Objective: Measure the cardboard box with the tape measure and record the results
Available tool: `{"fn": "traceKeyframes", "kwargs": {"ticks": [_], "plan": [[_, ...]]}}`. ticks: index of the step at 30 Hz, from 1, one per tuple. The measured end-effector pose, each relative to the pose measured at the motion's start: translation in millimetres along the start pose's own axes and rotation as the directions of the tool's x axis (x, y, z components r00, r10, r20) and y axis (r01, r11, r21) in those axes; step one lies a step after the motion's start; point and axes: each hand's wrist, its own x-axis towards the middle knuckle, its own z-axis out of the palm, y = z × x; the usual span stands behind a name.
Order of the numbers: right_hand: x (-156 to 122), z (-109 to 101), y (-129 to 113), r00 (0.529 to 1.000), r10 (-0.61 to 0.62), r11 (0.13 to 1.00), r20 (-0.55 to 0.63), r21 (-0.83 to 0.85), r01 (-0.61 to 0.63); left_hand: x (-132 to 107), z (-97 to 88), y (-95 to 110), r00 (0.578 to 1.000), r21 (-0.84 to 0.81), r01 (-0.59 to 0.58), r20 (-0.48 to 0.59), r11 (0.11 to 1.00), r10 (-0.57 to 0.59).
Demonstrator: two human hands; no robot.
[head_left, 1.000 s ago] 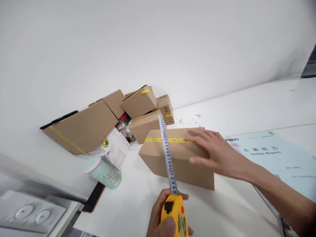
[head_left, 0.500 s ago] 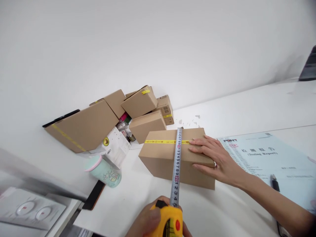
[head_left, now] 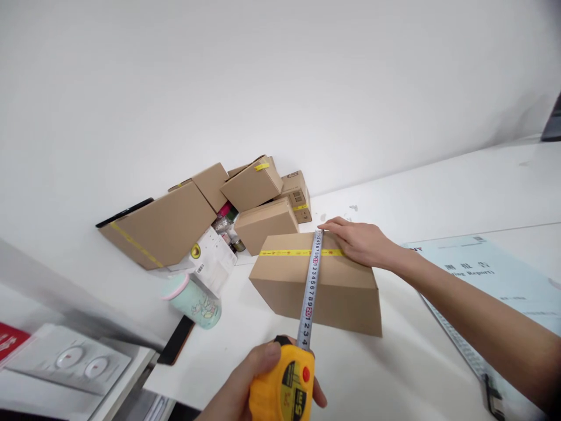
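Observation:
My left hand [head_left: 239, 380] is wrapped round a yellow 5m tape measure [head_left: 283, 383] near the bottom of the view. Its silver blade [head_left: 312, 275] runs out across the top of a cardboard box [head_left: 284, 282] closed with yellow tape. At the box's far edge, the fingertips of my right hand [head_left: 357, 240] are brought together at the blade's end, and the palm rests over the top of the box. My fingers partly cover the blade's tip.
More cardboard boxes [head_left: 267, 225] are piled against the wall. A mint tumbler [head_left: 195, 301] stands left of the measured box, by a white packet [head_left: 214, 260]. To the right lies a light-blue testing report [head_left: 486, 280], with a black pen [head_left: 493, 394] near it.
My right hand has moved from flat on the box's right part to the blade's end at the far edge. My left hand and the tape measure have shifted slightly left.

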Motion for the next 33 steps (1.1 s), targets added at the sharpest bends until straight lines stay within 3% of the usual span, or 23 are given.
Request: {"fn": "traceKeyframes", "kwargs": {"ticks": [5,21,24,30,33], "plan": [[15,6,-5,0.995,-0.009,0.991,0.101,-0.133,0.022,1,-1.8,-6,1.000,-0.048,0.000,-0.007,0.999,-0.001],[14,11,-6,0.996,0.054,0.989,0.064,-0.142,-0.045,5,-10.4,-23,0.997,-0.167,-0.004,0.073,0.986,0.017],[13,11,-7,0.997,0.065,0.992,0.049,-0.114,-0.059,6,-15.5,-22,0.995,-0.098,0.018,0.101,0.995,-0.008],[13,11,-6,0.994,0.104,0.993,0.019,-0.058,-0.103,5,-11.0,-19,0.997,0.041,-0.057,0.062,0.998,0.054],[13,7,-5,0.986,0.157,0.973,-0.049,0.178,-0.146,3,-5.4,-19,0.997,0.082,-0.066,0.050,0.994,0.062]]}}
